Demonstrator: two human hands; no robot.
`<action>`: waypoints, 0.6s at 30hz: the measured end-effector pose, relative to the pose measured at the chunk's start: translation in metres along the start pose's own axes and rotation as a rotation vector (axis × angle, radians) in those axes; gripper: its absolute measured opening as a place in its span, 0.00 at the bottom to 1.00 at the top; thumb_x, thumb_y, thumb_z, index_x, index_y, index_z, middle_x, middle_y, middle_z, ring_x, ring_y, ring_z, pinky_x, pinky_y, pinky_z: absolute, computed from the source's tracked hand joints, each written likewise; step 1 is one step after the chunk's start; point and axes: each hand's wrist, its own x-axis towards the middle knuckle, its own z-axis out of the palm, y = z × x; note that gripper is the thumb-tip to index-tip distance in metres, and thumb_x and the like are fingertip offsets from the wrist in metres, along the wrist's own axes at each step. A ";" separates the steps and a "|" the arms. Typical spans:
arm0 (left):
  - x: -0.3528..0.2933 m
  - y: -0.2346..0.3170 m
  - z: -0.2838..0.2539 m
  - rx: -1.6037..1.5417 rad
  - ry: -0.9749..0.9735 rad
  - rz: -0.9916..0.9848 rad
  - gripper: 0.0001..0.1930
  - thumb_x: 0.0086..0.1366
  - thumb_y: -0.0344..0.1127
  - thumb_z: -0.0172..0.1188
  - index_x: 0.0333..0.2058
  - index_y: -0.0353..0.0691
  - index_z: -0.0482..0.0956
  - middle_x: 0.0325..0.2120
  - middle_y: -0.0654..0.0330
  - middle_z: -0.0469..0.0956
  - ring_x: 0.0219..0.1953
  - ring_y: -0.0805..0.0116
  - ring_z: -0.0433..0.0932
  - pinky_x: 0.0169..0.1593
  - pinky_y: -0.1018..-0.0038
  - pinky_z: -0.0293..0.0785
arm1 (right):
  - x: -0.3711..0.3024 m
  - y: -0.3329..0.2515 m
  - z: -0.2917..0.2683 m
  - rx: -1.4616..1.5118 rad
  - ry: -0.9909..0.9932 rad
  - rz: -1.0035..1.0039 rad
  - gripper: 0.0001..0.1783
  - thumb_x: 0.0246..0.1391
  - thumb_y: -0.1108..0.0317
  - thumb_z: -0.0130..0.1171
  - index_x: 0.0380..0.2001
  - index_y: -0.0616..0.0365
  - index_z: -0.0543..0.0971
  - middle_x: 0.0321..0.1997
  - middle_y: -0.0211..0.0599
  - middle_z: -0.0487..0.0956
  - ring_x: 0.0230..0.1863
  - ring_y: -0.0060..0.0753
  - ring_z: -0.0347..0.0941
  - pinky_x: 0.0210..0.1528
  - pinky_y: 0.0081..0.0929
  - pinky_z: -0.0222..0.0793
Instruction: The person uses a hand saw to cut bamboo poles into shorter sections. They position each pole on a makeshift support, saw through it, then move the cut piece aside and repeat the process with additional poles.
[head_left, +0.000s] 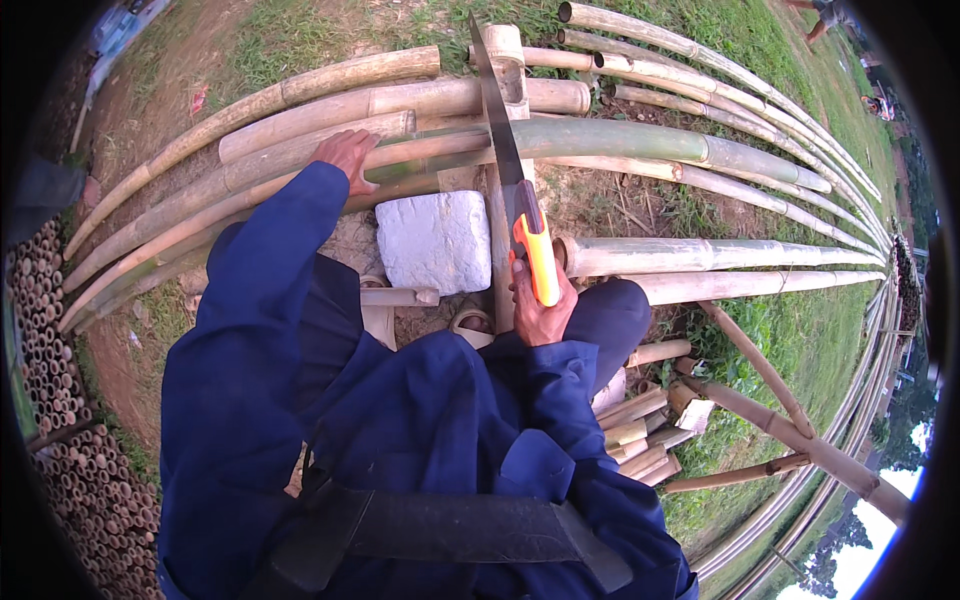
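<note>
My right hand (pixel 543 305) is closed round the orange handle of a handsaw (pixel 508 140). The long dark blade points away from me and lies across a thick greenish bamboo pole (pixel 615 138). To the left of the blade, my left hand (pixel 348 158) grips the same pole, with the thumb on its near side and the fingers over the top. An upright, notched bamboo post (pixel 505 70) stands behind the blade's far end. Between my hands, on the near side of the pole, rests a rough white block (pixel 435 242). Whether the teeth have cut into the pole I cannot tell.
More bamboo poles (pixel 350 72) lie alongside at the left, and others (pixel 720 255) stretch to the right. Short cut pieces (pixel 640 435) are piled by my right knee. Stacked bamboo tubes (pixel 95 490) fill the lower left. Another person's hand (pixel 91 191) shows at the left edge.
</note>
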 end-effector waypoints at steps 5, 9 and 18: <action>-0.005 -0.007 0.015 0.020 0.021 -0.006 0.43 0.42 0.47 0.79 0.59 0.40 0.75 0.50 0.56 0.77 0.53 0.52 0.76 0.57 0.57 0.76 | -0.010 -0.005 0.002 0.025 0.002 0.053 0.12 0.61 0.72 0.66 0.45 0.67 0.82 0.31 0.37 0.83 0.31 0.20 0.76 0.39 0.24 0.74; 0.001 -0.006 0.015 -0.058 -0.010 -0.002 0.46 0.40 0.45 0.79 0.61 0.39 0.73 0.50 0.51 0.77 0.54 0.48 0.76 0.58 0.56 0.75 | -0.008 0.005 -0.001 -0.012 -0.053 0.036 0.17 0.63 0.67 0.67 0.50 0.66 0.82 0.30 0.26 0.81 0.27 0.15 0.74 0.30 0.17 0.71; -0.009 -0.010 0.039 -0.112 0.076 -0.019 0.45 0.42 0.49 0.79 0.60 0.41 0.74 0.49 0.53 0.77 0.53 0.50 0.77 0.58 0.57 0.75 | 0.003 0.006 0.009 -0.093 -0.126 -0.032 0.14 0.63 0.67 0.67 0.49 0.64 0.82 0.30 0.26 0.80 0.26 0.15 0.74 0.29 0.17 0.71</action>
